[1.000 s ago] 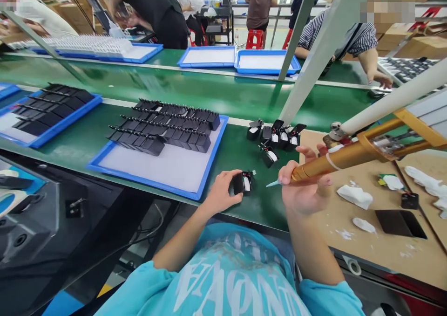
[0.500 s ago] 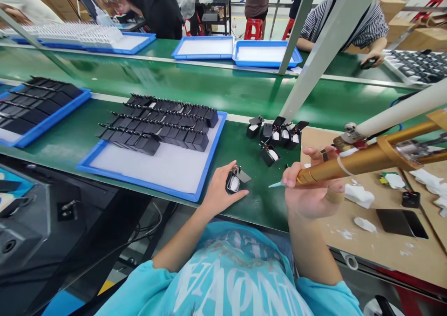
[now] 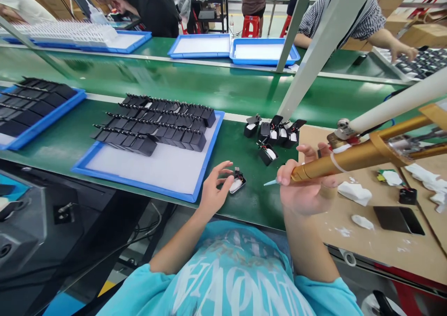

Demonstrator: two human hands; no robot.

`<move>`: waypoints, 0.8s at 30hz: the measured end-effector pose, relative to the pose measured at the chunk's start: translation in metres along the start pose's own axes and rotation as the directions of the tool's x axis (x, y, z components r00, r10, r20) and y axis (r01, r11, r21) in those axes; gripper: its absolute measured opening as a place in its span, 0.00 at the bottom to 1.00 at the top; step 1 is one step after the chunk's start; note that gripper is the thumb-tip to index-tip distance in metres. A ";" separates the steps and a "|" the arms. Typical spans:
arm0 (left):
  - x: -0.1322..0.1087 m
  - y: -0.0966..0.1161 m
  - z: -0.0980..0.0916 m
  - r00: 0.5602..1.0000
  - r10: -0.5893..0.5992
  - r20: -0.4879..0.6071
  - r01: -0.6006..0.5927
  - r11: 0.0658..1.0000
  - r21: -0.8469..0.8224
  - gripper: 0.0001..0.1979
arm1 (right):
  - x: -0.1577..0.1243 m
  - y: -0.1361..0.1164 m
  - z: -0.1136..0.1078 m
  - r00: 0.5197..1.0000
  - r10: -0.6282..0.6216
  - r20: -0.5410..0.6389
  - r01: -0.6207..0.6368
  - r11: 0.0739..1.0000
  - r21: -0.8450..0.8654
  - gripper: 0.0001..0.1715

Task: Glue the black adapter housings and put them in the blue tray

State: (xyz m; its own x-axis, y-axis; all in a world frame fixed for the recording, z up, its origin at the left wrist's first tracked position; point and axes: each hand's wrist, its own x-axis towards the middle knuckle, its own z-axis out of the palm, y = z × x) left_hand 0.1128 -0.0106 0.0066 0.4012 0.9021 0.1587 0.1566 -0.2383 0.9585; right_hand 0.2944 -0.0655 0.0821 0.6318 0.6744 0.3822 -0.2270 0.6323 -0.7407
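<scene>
My left hand (image 3: 215, 188) is at the front of the green bench. Its curled thumb and fingers hold the left edge of a small open black plug adapter (image 3: 237, 184), which has a white filling and metal parts showing inside. My right hand (image 3: 303, 185) grips a gold tube-shaped dispenser (image 3: 344, 164) from below, fingers near its front end. Its thin pale-blue nozzle (image 3: 270, 182) points left, a short way right of the adapter and apart from it. Beyond lie several more open adapters (image 3: 274, 133) with white inside and lids raised.
A blue-rimmed tray (image 3: 190, 197) holds rows of closed black adapters; another full tray (image 3: 42, 113) stands farther left. Brown board (image 3: 335, 250) on the right carries white lumps and a dark flat piece. A slanted white post (image 3: 307, 64) rises behind. Across the bench, a co-worker's hand (image 3: 403, 50) reaches rightward.
My left hand has drawn its fingers in to the adapter's left side, and the adapter sits turned and tilted differently. My right hand still holds the dispenser. The co-worker has put down a black piece.
</scene>
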 end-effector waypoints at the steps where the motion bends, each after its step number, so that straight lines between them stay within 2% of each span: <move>1: -0.003 -0.002 -0.001 0.999 -0.010 -0.033 0.010 1.000 0.003 0.18 | 0.000 0.000 0.002 1.000 0.000 0.005 0.000 1.000 0.004 0.24; 3: -0.008 -0.005 -0.001 0.998 0.024 -0.064 -0.018 0.996 0.089 0.14 | -0.001 0.001 0.007 1.000 0.000 0.015 0.000 1.000 0.008 0.24; 6: -0.014 -0.010 0.002 0.992 0.124 -0.014 -0.115 0.951 0.287 0.14 | -0.002 0.003 0.015 1.000 0.006 0.023 -0.006 1.000 -0.007 0.24; 9: -0.015 -0.013 0.006 0.990 0.135 0.039 -0.138 0.886 0.443 0.23 | -0.002 0.006 0.023 0.999 -0.004 0.032 0.004 1.000 -0.002 0.24; 11: -0.013 -0.014 0.009 0.992 0.113 0.055 -0.125 0.862 0.491 0.24 | -0.002 0.009 0.027 0.999 -0.025 0.038 0.025 1.000 0.015 0.24; 13: -0.011 -0.012 0.010 0.993 0.089 0.079 -0.115 0.874 0.471 0.21 | -0.003 0.011 0.031 0.999 -0.032 0.036 0.031 0.999 0.020 0.25; 16: -0.009 -0.007 0.010 0.993 0.074 0.094 -0.104 0.917 0.384 0.23 | -0.003 0.013 0.035 1.000 -0.017 0.027 0.016 1.000 0.011 0.25; 24: -0.012 0.004 0.007 0.994 0.092 0.059 -0.107 0.932 0.347 0.23 | -0.004 0.014 0.035 0.999 -0.027 0.037 0.025 0.998 0.049 0.23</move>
State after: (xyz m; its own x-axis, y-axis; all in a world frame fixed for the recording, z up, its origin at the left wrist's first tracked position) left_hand 0.1146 -0.0250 0.0074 0.4669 0.8533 0.2320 0.4164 -0.4436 0.7936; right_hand 0.2628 -0.0455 0.0896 0.6100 0.6706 0.4222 -0.2469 0.6671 -0.7028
